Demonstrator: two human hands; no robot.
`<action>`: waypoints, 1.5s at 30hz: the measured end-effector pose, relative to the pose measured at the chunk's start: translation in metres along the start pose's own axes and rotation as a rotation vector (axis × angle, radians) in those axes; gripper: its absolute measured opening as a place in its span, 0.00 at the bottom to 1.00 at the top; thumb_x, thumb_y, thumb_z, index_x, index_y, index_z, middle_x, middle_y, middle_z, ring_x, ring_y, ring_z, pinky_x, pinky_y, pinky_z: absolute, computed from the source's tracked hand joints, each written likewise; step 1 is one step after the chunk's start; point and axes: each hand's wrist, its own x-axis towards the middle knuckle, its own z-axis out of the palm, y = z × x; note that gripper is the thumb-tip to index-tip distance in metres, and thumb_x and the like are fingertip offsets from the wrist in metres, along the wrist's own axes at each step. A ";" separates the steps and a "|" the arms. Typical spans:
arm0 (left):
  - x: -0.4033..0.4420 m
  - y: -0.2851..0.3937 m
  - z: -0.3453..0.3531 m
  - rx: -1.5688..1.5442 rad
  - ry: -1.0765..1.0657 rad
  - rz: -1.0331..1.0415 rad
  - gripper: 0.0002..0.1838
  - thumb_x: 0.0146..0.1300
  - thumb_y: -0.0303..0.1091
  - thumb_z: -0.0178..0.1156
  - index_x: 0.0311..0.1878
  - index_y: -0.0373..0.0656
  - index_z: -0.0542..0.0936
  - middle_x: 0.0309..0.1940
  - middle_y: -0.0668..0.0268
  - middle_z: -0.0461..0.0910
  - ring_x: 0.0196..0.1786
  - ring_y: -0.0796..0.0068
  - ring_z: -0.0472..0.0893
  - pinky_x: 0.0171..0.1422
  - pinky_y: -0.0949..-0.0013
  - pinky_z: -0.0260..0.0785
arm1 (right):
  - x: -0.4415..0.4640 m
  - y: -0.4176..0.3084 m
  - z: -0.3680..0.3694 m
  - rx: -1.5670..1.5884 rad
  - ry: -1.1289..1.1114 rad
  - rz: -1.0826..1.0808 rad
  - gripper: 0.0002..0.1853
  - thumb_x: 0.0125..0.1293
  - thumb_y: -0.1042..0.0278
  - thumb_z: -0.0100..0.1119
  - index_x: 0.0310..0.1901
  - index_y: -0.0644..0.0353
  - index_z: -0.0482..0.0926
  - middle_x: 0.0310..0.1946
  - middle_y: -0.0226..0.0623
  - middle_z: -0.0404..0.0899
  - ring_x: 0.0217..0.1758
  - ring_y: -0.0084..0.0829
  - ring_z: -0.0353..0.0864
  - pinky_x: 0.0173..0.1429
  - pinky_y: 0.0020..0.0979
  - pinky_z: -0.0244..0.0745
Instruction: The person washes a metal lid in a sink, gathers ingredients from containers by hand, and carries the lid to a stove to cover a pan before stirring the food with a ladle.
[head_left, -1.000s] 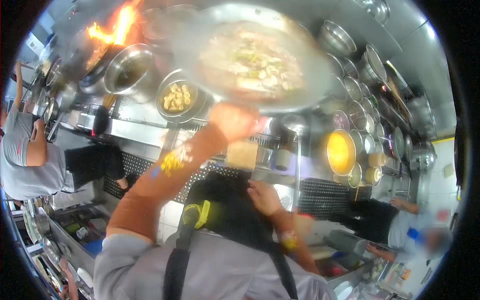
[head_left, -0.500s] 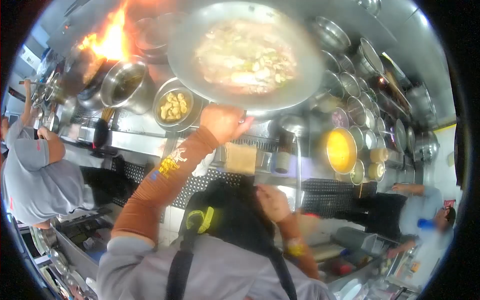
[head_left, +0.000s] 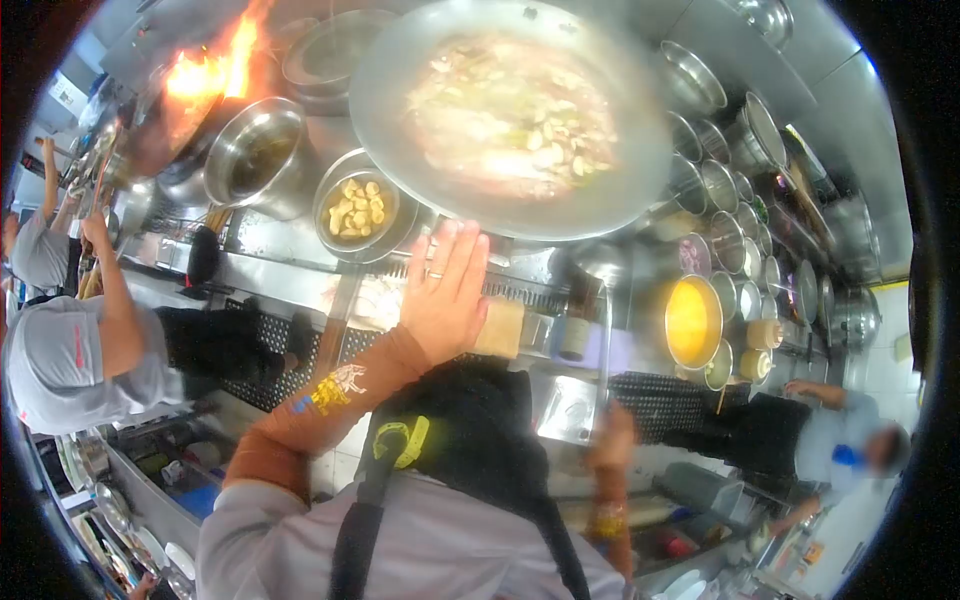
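Note:
My left hand [head_left: 447,290] is stretched out flat with its fingers together, pointing at the near rim of a large wok [head_left: 390,150]. Nothing is held in it. In the wok lies blurred food [head_left: 515,120] with pale slices and some green bits. A folded tan cloth [head_left: 503,330] sits beside the left hand, partly covered by it. My right hand [head_left: 612,442], smeared by motion, is closed at the end of the long handle of a ladle [head_left: 607,340]. The ladle's bowl rests on the counter near the wok.
Flames rise from a pan [head_left: 190,130] at the far left. A steel pot [head_left: 250,150] and a bowl of yellowish chunks [head_left: 355,208] stand left of the wok. A pot of yellow liquid [head_left: 692,322] and several seasoning containers [head_left: 725,240] are at right. People work on both sides.
My left hand has come off the wok's near edge, opened flat and moved down a little. My right hand has moved right and down, from beside my apron to the ladle handle.

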 end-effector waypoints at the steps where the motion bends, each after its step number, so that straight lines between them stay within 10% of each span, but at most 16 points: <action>1: -0.002 -0.006 0.012 0.067 0.018 0.041 0.32 0.54 0.32 0.56 0.62 0.29 0.64 0.65 0.45 0.61 0.70 0.47 0.58 0.72 0.43 0.43 | -0.001 0.004 0.003 -0.030 -0.013 -0.002 0.19 0.58 0.72 0.58 0.51 0.70 0.73 0.42 0.54 0.76 0.44 0.50 0.75 0.50 0.42 0.71; 5: -0.009 -0.027 0.042 0.167 -0.011 0.096 0.33 0.54 0.33 0.54 0.64 0.28 0.62 0.67 0.44 0.58 0.71 0.47 0.55 0.74 0.43 0.38 | -0.015 0.045 0.047 0.321 -0.025 0.249 0.23 0.57 0.69 0.61 0.53 0.69 0.72 0.41 0.52 0.76 0.44 0.48 0.76 0.48 0.42 0.72; 12: -0.003 -0.025 0.032 0.064 -0.097 0.040 0.32 0.53 0.31 0.55 0.63 0.33 0.64 0.67 0.48 0.59 0.72 0.48 0.55 0.74 0.45 0.39 | -0.002 0.019 0.027 0.037 0.014 0.048 0.26 0.54 0.67 0.64 0.54 0.69 0.72 0.37 0.50 0.77 0.40 0.46 0.78 0.46 0.40 0.72; 21: -0.023 -0.012 0.014 -0.264 0.136 0.097 0.22 0.50 0.25 0.59 0.52 0.39 0.76 0.51 0.56 0.74 0.55 0.58 0.72 0.56 0.56 0.62 | -0.007 -0.012 0.013 0.032 0.017 0.055 0.30 0.50 0.70 0.66 0.56 0.69 0.69 0.42 0.53 0.78 0.44 0.48 0.80 0.50 0.40 0.73; 32: -0.053 -0.020 0.017 -0.318 0.133 0.057 0.16 0.53 0.24 0.60 0.48 0.40 0.77 0.42 0.60 0.78 0.42 0.59 0.77 0.48 0.61 0.66 | -0.009 -0.013 0.026 0.057 0.268 -0.143 0.15 0.60 0.72 0.57 0.47 0.69 0.71 0.24 0.35 0.75 0.20 0.23 0.71 0.25 0.28 0.69; 35: -0.066 -0.022 0.020 -0.347 0.130 0.012 0.16 0.52 0.24 0.60 0.47 0.39 0.77 0.41 0.59 0.78 0.42 0.59 0.77 0.47 0.61 0.67 | -0.014 -0.033 0.013 0.470 -0.008 0.488 0.15 0.64 0.63 0.57 0.50 0.59 0.72 0.38 0.41 0.76 0.28 0.30 0.76 0.27 0.30 0.69; 38: -0.074 -0.021 0.020 -0.362 0.134 -0.030 0.16 0.51 0.23 0.59 0.46 0.40 0.78 0.40 0.60 0.78 0.41 0.59 0.77 0.46 0.61 0.67 | -0.011 -0.060 0.001 0.719 0.188 0.495 0.10 0.65 0.65 0.55 0.41 0.63 0.71 0.19 0.30 0.70 0.15 0.18 0.67 0.19 0.23 0.62; 45: -0.079 -0.018 0.026 -0.416 0.066 -0.055 0.16 0.52 0.22 0.60 0.46 0.41 0.78 0.39 0.59 0.77 0.41 0.58 0.77 0.46 0.61 0.69 | 0.053 -0.087 -0.095 0.334 0.034 -0.039 0.20 0.64 0.70 0.53 0.57 0.68 0.71 0.31 0.41 0.79 0.29 0.24 0.73 0.36 0.27 0.71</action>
